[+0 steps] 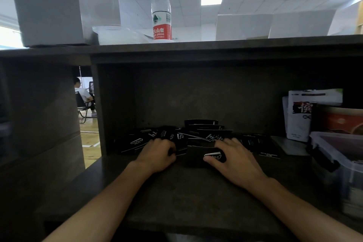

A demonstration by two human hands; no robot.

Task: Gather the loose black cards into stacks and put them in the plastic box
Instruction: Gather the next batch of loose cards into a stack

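The head view looks into a dark wooden desk [188, 192] with a shelf over it. In the lower centre of the frame both bare forearms reach forward to a heap of loose black cards [204, 133], which lies at the back of the desk surface, in the middle of the frame, spread from left to right. Some cards show white printing, and a few at the back of the heap stand tilted.

The left hand [157, 155] lies on the left part of the heap, with fingers curled down and closed over some cards; how many cards it grips I cannot tell. The right hand [233, 161] is just to the right of it, the fingers spread flat on the cards and the thumb pressing a small black stack [198, 156] with a white logo against the desk. The two hands are near each other but they do not touch.

At the right edge of the frame stands the plastic box [341, 165], clear, with dark clips on its rim, well apart from the heap. Behind it, white packets [302, 116] with dark characters lean against the back wall.

In the upper part of the frame, on top of the shelf, stands a water bottle [161, 10] with red cap and red label. At the middle left, through a gap beside the desk, a seated person [83, 94] is visible far away.
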